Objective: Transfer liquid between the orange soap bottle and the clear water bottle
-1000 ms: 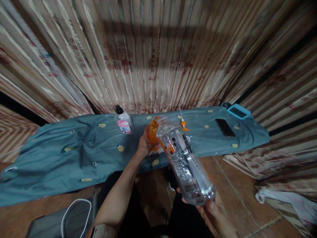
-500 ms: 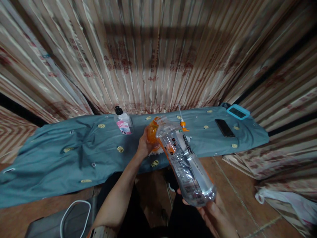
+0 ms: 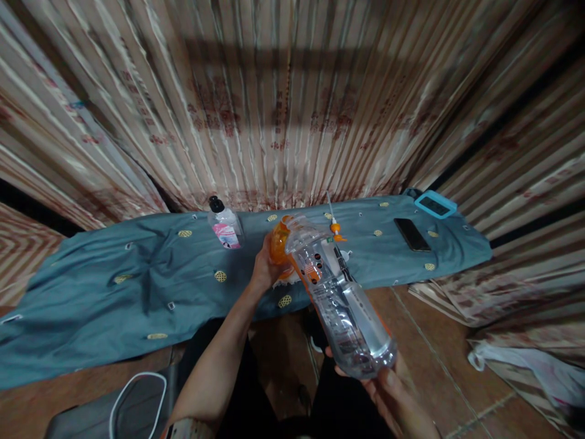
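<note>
i am remotely viewing what is looking like a curtained-off nook in a home: floral curtains [image 3: 256, 146] are hanging behind and on both sides, pineapple-print cloth [image 3: 100, 305] is covering a long, narrow surface, and brown floor tiles [image 3: 448, 350] are showing below.

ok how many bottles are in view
3: a clear bottle tilted in the right hand, an orange bottle in the left hand, a pink-labelled bottle on the cloth, further left. Others may be hidden.
</note>
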`<state>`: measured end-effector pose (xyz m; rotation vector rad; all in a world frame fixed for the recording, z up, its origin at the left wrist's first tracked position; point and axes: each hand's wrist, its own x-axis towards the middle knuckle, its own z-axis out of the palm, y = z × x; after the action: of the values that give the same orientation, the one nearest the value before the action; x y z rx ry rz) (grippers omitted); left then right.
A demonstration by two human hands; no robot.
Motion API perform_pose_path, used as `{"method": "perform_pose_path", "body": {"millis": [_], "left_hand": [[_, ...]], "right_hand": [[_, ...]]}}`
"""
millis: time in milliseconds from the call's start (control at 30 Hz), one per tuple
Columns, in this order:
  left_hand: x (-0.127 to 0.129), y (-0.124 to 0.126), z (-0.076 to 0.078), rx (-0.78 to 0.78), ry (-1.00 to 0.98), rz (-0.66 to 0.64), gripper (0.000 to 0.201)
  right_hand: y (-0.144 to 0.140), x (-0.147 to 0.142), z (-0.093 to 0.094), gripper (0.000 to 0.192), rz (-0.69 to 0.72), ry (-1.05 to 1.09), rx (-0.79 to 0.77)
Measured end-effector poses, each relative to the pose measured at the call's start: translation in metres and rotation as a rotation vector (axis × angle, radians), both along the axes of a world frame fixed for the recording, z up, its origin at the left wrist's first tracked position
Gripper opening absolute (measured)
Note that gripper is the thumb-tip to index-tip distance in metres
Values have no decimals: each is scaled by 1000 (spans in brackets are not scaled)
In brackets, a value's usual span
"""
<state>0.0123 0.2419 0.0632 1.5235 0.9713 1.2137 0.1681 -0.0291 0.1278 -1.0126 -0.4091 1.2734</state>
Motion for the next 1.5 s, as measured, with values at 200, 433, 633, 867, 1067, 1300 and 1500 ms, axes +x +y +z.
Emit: {"method": "perform_pose_path", "body": {"millis": [200,433,633,867,1067,1300,1500], "left_hand": [[0,0,-1,53,15,-6,83],[0,0,0,33,-15,-27,85],[-1,0,1,21,28,-13,86],[0,-1,4,70,58,7,81],[0,0,1,67,81,12,82],[-1,-1,5,22,74,23,84],[-1,-1,4,31,62,32,81]], "right_hand": [[1,-1,3,51,-7,22,-13],[1,-2,5,52,-8,6,-10],[1,0,5,50,30,-20,-6],[1,0,4,52,7,-31,-3],[2,-1,9,49,2,-31,-27],[1,-2,12,53,-22,-18,-48],[0,1,6,54,-13,-37,-45]]}}
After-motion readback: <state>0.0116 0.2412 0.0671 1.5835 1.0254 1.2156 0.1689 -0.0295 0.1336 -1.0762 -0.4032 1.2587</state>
